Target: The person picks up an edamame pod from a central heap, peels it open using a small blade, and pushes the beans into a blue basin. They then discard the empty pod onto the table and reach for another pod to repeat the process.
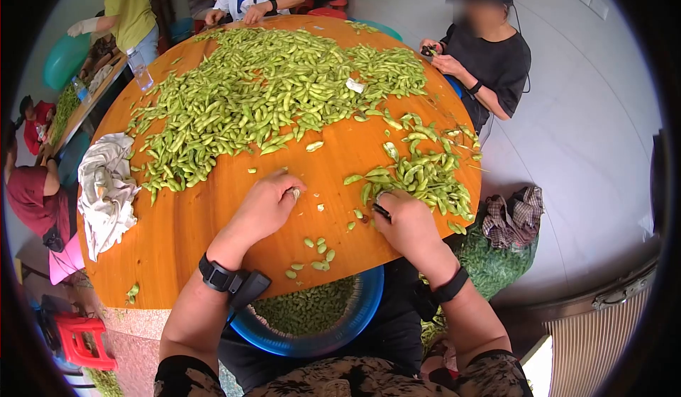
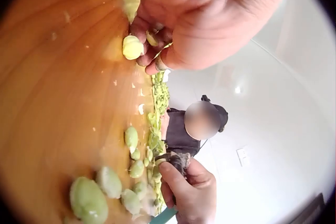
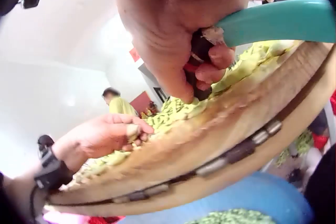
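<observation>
My left hand is low over the wooden table, its fingers curled. In the left wrist view a pale shelled soybean is at those curled fingertips. My right hand grips a dark tool at the near edge of a small pile of green soybean pods. A curved teal part of the tool sticks out of the fist in the right wrist view; its working end is hidden. Several shelled beans lie near the table edge between my forearms.
A large heap of pods covers the table's far half. Below the edge, a blue basin holds shelled beans. A white cloth hangs over the left edge, near a bottle. A person in black sits at right; others are across.
</observation>
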`<state>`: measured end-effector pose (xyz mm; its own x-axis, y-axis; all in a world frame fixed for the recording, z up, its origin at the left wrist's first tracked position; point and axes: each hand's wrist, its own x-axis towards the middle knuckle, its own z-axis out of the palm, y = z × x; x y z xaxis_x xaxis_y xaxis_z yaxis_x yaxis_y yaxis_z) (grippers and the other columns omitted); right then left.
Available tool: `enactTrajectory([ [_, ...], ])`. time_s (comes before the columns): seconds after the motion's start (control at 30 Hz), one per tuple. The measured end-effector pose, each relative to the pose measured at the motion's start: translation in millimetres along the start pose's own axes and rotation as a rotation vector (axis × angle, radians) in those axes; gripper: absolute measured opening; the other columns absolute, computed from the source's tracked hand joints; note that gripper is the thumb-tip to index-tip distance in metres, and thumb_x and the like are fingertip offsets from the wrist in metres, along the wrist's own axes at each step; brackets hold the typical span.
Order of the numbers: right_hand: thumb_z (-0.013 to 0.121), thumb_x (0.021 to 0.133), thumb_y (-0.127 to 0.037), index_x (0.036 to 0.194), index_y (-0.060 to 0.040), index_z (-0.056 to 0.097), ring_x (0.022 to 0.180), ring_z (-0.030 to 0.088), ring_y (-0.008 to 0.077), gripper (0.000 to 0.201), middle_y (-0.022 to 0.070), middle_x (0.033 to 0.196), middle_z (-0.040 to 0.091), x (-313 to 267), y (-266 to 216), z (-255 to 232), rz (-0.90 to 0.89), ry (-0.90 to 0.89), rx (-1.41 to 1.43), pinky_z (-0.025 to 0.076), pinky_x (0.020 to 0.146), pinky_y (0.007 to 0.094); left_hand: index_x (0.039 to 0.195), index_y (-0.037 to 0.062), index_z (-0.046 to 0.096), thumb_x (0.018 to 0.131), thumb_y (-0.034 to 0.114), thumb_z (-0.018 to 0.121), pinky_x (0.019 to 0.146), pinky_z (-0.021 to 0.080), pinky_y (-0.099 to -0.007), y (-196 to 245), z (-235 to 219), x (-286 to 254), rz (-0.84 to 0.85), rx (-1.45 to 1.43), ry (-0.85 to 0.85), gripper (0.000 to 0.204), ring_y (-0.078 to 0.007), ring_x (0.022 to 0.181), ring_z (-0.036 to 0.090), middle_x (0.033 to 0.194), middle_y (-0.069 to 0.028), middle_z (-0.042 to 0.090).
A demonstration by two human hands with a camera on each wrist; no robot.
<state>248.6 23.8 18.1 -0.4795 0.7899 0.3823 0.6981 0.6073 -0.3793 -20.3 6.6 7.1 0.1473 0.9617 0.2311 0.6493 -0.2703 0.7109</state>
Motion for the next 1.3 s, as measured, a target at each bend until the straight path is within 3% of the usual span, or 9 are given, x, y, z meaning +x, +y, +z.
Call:
enactTrajectory([
  [0.13,0.065,0.079,-0.007,0.082,0.0001,0.058,0.069,0.058,0.0369,0.011,0.0167,0.073,0.057,3,-23,-4,-0.009,0.006,0.162,0.047,0.062,0.0404,0.102,0.001,0.064,0.092,0.003,0.05,0.078,0.046,-0.0247,-11,-4,5,-0.14,-0.2,-0.039,0.016,-0.0108,0.083,0.056,0.088,-0.0027,0.064],
  [0.2,0.063,0.079,-0.008,0.083,-0.0025,0.057,0.074,0.06,0.0383,0.009,0.0177,0.074,0.058,2,-37,-4,-0.012,-0.179,0.441,0.048,0.065,0.0458,0.103,0.0012,0.064,0.093,0.006,0.051,0.078,0.047,-0.0274,-16,-5,7,-0.17,-0.232,-0.025,0.017,-0.0138,0.083,0.059,0.09,-0.0056,0.065],
  [0.33,0.059,0.08,-0.006,0.087,0.0005,0.057,0.074,0.059,0.04,0.01,0.0195,0.082,0.059,6,-21,7,-0.004,-0.005,0.091,0.049,0.067,0.0468,0.107,0.0025,0.064,0.094,0.011,0.052,0.081,0.047,-0.0288,-21,0,6,-0.164,-0.275,-0.011,0.02,-0.0136,0.085,0.059,0.094,-0.0063,0.067],
  [0.47,0.057,0.081,-0.005,0.087,-0.0001,0.056,0.074,0.06,0.0413,0.008,0.0199,0.088,0.059,-3,-13,17,-0.014,-0.003,0.085,0.05,0.066,0.0481,0.111,0.0028,0.063,0.097,0.017,0.05,0.09,0.044,-0.0284,-10,5,1,-0.193,-0.339,-0.089,0.023,-0.0148,0.095,0.057,0.1,-0.0026,0.063],
  [0.57,0.057,0.082,-0.005,0.088,-0.0012,0.056,0.074,0.06,0.0413,0.007,0.0196,0.09,0.059,-8,-25,13,-0.088,-0.066,0.175,0.05,0.065,0.049,0.116,0.0084,0.063,0.098,0.023,0.048,0.096,0.043,-0.0381,-1,8,-13,0.131,-0.076,-0.152,0.027,-0.0288,0.111,0.054,0.113,-0.0126,0.059],
  [0.73,0.058,0.083,-0.008,0.087,-0.0026,0.057,0.072,0.06,0.0403,0.007,0.0184,0.085,0.057,-20,-46,16,-0.214,-0.206,0.278,0.05,0.063,0.0486,0.117,0.0065,0.061,0.097,0.019,0.048,0.092,0.045,-0.0385,23,21,-48,0.156,-0.136,-0.164,0.026,-0.0318,0.102,0.056,0.109,-0.0132,0.059],
  [1.07,0.064,0.08,-0.006,0.093,-0.0003,0.06,0.074,0.061,0.0379,0.015,0.0179,0.086,0.061,-56,-17,-8,0.011,0.002,0.214,0.05,0.063,0.0435,0.111,0.0082,0.063,0.083,0.003,0.061,0.08,0.046,-0.0396,70,32,-116,0.188,-0.041,-0.075,0.029,-0.0303,0.09,0.058,0.095,-0.0104,0.062],
  [1.13,0.066,0.078,-0.007,0.095,0.0002,0.06,0.073,0.061,0.0376,0.02,0.0186,0.084,0.061,-66,-2,-12,0.1,0.208,0.076,0.05,0.062,0.0432,0.107,0.01,0.066,0.081,0.003,0.063,0.079,0.046,-0.0388,72,31,-129,0.126,-0.093,-0.151,0.028,-0.0284,0.086,0.059,0.09,-0.0087,0.063],
  [1.3,0.067,0.079,-0.011,0.09,0.0011,0.056,0.069,0.061,0.0402,0.02,0.0201,0.086,0.06,-68,30,-24,0.219,0.203,-0.036,0.051,0.06,0.0448,0.102,0.0085,0.067,0.078,0.0,0.063,0.073,0.047,-0.0375,93,28,-133,0.148,0.023,-0.185,0.026,-0.0284,0.081,0.06,0.084,-0.0095,0.062],
])
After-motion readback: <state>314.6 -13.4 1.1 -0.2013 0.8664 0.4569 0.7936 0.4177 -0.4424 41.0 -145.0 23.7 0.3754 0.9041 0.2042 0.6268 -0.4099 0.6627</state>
